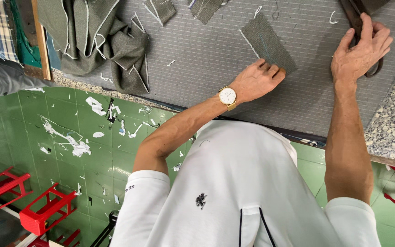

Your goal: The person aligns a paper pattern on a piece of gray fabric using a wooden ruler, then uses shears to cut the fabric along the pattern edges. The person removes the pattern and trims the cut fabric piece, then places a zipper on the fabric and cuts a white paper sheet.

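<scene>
Matt grey woven cloth piece [268,42] lies on ribbed grey fabric [216,55]; speckled polished stone edge [392,121].
</scene>
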